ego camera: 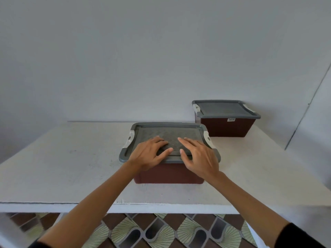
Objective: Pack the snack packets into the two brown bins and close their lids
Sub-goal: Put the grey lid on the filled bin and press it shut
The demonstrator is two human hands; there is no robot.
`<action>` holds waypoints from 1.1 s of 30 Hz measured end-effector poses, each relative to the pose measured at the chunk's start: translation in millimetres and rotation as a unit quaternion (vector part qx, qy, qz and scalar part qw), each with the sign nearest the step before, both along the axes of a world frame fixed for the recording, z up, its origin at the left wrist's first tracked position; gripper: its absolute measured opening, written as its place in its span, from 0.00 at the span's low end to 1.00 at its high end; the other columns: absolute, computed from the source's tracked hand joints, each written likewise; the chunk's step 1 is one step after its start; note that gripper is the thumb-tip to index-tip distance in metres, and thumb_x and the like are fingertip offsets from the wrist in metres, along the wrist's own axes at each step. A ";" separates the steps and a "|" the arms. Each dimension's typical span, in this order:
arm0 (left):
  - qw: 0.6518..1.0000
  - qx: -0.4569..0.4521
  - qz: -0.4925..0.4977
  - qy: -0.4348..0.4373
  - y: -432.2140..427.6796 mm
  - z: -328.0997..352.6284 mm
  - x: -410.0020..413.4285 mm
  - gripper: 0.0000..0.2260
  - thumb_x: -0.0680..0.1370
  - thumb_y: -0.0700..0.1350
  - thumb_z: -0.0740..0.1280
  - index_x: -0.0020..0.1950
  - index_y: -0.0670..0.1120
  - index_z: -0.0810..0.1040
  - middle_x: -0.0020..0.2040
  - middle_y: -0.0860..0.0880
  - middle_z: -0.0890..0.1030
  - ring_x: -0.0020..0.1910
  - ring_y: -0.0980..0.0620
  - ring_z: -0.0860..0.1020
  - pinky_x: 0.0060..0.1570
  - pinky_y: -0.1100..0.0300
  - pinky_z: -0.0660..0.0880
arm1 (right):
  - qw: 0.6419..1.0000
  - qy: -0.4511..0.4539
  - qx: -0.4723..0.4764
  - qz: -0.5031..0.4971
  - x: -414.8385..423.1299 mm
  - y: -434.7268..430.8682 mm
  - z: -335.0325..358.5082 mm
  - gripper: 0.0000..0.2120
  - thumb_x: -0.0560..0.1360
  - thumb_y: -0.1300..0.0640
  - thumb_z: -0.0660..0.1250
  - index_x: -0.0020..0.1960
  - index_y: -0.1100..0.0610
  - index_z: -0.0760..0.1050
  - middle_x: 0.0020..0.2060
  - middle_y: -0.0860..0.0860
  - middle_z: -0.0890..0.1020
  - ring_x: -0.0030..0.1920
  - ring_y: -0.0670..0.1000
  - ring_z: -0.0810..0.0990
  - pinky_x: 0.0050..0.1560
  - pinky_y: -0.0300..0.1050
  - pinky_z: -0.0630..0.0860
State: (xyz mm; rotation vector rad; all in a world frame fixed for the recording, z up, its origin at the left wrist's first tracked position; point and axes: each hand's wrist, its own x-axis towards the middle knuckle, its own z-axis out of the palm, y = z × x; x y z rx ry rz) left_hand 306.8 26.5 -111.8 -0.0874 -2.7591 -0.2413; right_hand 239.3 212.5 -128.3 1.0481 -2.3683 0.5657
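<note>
Both hands rest flat on a bin's lid.
The left hand (pixel 149 153) and right hand (pixel 199 158) lie side by side, fingers straight, gripping nothing, on the grey lid (pixel 161 130) of the brown bin (pixel 170 175) beneath them. Beyond the right hand, a second bin (pixel 226 128) stands lidded on the table (pixel 71 158).

Soft, even light; faint shadow under the near bin (pixel 168 174); mild blur; wide-angle bowing at edges.

No legible txt; white sticker (pixel 231 119) on far bin (pixel 227 128) too blurry
</note>
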 end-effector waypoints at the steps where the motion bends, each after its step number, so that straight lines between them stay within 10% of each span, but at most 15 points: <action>1: 1.000 -0.005 0.000 0.007 -0.9 -0.3 -3.2 0.35 0.72 0.67 0.41 0.64 0.49 0.73 0.63 0.52 0.75 0.58 0.53 0.76 0.52 0.56 0.76 | 1.000 0.004 0.001 -0.003 -3.9 -1.6 -0.2 0.25 0.74 0.43 0.51 0.65 0.51 0.74 0.58 0.52 0.81 0.56 0.52 0.80 0.47 0.43 0.80; 33: 0.998 -0.008 0.018 0.065 -112.2 -1.0 -188.7 0.33 0.72 0.66 0.44 0.59 0.50 0.78 0.57 0.52 0.79 0.49 0.52 0.80 0.42 0.57 0.77 | 0.997 0.062 -0.012 -0.048 -189.5 -119.1 -3.7 0.25 0.73 0.42 0.50 0.51 0.54 0.81 0.45 0.50 0.84 0.45 0.52 0.82 0.36 0.43 0.77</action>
